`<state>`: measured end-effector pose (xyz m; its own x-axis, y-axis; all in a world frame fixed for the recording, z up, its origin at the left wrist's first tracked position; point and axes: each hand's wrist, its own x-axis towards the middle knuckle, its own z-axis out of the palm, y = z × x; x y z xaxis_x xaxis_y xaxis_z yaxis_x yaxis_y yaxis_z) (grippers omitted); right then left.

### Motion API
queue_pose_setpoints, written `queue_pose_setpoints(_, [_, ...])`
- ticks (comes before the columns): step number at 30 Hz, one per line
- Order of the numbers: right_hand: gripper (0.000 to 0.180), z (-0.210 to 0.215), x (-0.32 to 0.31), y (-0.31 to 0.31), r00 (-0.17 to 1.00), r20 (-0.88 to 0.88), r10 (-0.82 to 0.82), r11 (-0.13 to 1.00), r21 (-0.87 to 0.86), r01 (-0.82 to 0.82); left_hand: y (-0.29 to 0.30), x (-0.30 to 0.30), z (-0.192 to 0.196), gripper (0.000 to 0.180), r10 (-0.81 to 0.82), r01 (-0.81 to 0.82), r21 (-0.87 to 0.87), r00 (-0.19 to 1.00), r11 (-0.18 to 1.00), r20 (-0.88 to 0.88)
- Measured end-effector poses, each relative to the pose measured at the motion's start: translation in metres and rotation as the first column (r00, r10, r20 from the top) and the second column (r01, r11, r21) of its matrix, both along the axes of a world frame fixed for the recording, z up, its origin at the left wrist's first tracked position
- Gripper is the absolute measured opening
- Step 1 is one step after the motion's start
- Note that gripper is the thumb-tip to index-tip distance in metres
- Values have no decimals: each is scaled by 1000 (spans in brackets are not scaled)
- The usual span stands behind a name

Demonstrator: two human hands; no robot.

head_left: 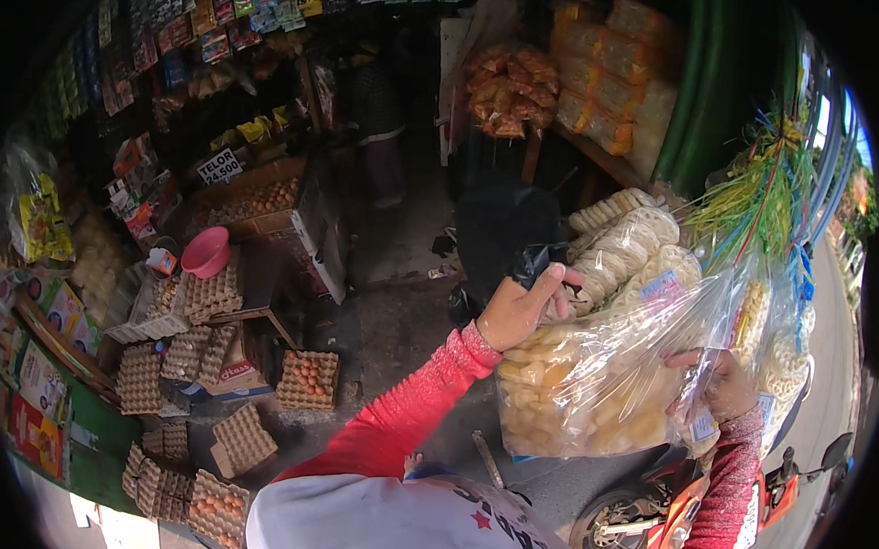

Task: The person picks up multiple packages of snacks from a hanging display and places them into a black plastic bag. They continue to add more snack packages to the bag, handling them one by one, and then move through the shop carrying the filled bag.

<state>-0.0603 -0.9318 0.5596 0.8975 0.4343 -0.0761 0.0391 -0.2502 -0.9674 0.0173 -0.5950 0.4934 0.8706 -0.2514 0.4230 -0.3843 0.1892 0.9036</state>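
A large clear plastic bag of pale yellow crackers hangs in front of me on the right. Behind its gathered plastic, my right hand is closed on the bag's right side. My left hand is at the bag's upper left corner, fingers bent and closed. What it pinches, if anything, I cannot make out. Right behind those fingers is a piece of black plastic. Long packs of round white crackers lie against the bag, just beyond my left hand.
Egg trays stand on the floor at left, some holding eggs. A pink bowl sits on stacked trays. Coloured plastic strings hang at right, above an orange motorcycle. Snack bags hang at the back; a person stands inside.
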Motion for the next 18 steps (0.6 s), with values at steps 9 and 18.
queue_pose_setpoints(9, [49, -24, 52, -15, 920, 356, 165, 836, -545, 61, 13, -67, -177, 41, 331, -305, 130, 878, 944, -346])
queue_pose_setpoints(18, [28, -15, -17, -101, 596, 504, -625, 703, 30, 711, 21, -76, -167, 39, 281, -224, 246, 932, 943, -228])
